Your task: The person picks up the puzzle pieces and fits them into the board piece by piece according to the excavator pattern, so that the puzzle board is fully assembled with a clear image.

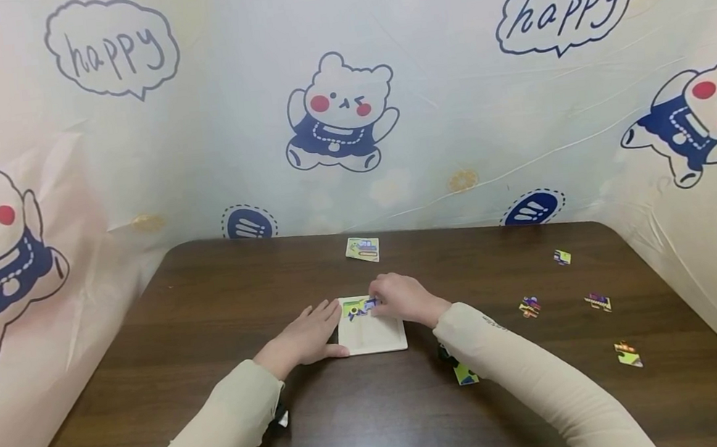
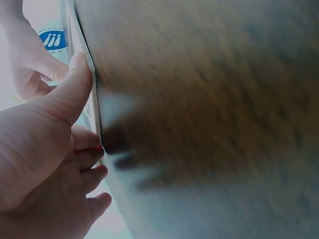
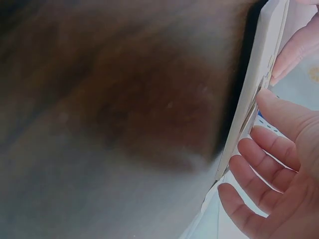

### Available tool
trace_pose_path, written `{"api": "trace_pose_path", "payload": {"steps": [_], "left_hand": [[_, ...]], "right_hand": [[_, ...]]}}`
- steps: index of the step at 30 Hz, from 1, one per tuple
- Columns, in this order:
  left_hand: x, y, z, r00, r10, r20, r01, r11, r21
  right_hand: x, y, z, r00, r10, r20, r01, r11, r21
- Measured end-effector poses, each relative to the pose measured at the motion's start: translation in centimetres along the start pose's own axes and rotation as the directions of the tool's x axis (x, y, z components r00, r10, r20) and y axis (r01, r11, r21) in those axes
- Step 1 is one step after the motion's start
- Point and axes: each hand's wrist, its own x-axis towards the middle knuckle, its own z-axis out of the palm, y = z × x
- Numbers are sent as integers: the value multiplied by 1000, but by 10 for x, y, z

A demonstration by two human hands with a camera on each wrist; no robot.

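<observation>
A shallow white puzzle tray [image 1: 373,337] lies on the table in front of me, with joined puzzle pieces [image 1: 353,309] in green, yellow and blue along its far left part. My left hand [image 1: 308,336] rests on the tray's left side, fingers extended and thumb [image 2: 77,79] along the near edge. With bent fingers, my right hand [image 1: 403,297] pinches a small blue-and-purple puzzle piece [image 1: 371,304] at the tray's far side, beside the joined ones. The hand covers much of that piece. In the right wrist view, the thumb [image 3: 284,112] touches down at the tray's rim.
Several loose puzzle pieces lie to the right, among them a purple one [image 1: 598,302] and a yellow-green one [image 1: 627,355]. A green piece [image 1: 465,374] is partly under my right forearm. Behind the tray lies a picture card [image 1: 363,249]. A printed curtain [image 1: 440,127] surrounds the table.
</observation>
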Motion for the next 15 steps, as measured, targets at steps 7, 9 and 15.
{"api": "trace_pose_path", "payload": {"steps": [7,9,15], "left_hand": [[-1,1,0,1000,2,-1,-2,1000,-3],[-1,1,0,1000,2,0,-2,1000,-3],[-1,1,-1,1000,4,0,-4,1000,4]], "right_hand": [[-1,0,1,1000,-8,-2,8,1000,3],[-2,0,1,1000,-16,-1,16,1000,12],[-4,0,-1,999,-54,-3,54,998,29]]}}
